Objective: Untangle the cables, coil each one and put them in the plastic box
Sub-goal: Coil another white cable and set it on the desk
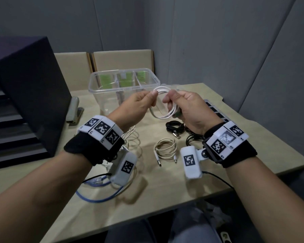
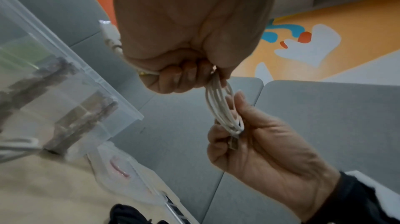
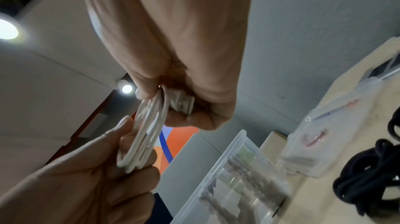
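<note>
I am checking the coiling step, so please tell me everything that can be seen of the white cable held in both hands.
The white cable is thin, smooth and plastic-looking, wound into several flattened oval loops. It is held in the air in front of the clear plastic box, above the table. The left hand pinches one end of the coil; the right hand grips the other end, where a metal USB plug lies against its fingers.

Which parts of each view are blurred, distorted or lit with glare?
Head view: sharp centre on the white cable; the table edges bow from wide-angle distortion. Left wrist view: the plastic box is smeared and the left hand looms oversized. Right wrist view: a ceiling lamp glares and the black cable is soft.
</note>
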`<action>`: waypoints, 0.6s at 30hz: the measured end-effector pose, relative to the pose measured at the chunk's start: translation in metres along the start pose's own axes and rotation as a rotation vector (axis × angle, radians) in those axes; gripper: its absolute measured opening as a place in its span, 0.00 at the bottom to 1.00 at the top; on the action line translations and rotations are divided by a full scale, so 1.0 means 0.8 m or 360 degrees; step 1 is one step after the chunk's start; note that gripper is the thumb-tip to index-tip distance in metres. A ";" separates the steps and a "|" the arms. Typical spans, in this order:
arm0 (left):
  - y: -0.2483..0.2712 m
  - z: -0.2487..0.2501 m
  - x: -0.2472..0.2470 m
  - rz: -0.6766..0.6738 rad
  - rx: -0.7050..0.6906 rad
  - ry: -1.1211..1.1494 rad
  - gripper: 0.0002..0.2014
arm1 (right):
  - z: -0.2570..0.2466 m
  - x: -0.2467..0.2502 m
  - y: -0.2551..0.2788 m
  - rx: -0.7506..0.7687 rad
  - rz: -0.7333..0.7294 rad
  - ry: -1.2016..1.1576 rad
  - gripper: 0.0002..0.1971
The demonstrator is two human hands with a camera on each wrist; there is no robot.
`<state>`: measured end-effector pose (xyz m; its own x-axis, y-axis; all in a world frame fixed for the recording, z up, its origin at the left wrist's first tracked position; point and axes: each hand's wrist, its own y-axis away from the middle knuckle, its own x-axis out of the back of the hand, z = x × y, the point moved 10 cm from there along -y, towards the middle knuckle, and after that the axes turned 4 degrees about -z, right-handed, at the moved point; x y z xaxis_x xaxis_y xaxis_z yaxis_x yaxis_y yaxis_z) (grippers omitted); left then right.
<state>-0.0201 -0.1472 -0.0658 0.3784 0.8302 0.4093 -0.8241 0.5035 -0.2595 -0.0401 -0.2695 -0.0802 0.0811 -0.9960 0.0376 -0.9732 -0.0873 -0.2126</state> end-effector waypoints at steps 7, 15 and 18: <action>-0.005 -0.011 0.010 0.0057 0.0046 -0.0268 0.18 | -0.007 0.015 0.000 0.0116 0.0165 0.0394 0.06; 0.008 -0.002 0.021 0.0124 -0.0111 -0.0464 0.06 | -0.001 0.038 -0.002 0.0074 0.0349 0.0210 0.06; 0.013 0.005 0.018 0.0171 -0.0289 -0.0885 0.05 | -0.003 0.033 -0.002 0.0087 0.0334 0.0160 0.06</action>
<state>-0.0251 -0.1305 -0.0591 -0.0212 0.6536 0.7565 -0.7416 0.4972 -0.4503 -0.0369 -0.2955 -0.0766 -0.1462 -0.9857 0.0837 -0.9533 0.1177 -0.2782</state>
